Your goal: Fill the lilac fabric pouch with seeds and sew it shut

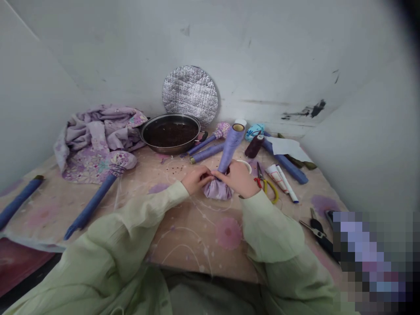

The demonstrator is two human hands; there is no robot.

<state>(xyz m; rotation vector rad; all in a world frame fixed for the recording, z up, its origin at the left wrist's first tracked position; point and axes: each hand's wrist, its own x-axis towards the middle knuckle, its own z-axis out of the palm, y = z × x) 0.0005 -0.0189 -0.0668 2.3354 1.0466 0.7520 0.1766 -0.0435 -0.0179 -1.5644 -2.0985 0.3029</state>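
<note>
A purple-wrapped tube (229, 148) stands nearly upright in front of me, leaning slightly to the right, its hollow end up. At its lower end is a gathered bundle of lilac cloth (218, 191), resting on or just above the table. My right hand (242, 178) is closed around the bottom of the tube, where it meets the bundle. Facing it, my left hand (197, 178) pinches at the bundle's neck; what lies between those fingertips is too small to make out. Just beyond my right hand are a maroon thread spool (254, 146) and yellow-and-red-handled scissors (266, 186).
A dark pan (171, 148) stands at the back, before a silver foil disc (190, 94). Crumpled floral cloth (98, 135) and a cloth-headed blue stick (93, 203) lie left. Rolled papers (282, 179), a blue tube (288, 167) and keys (316, 227) lie right.
</note>
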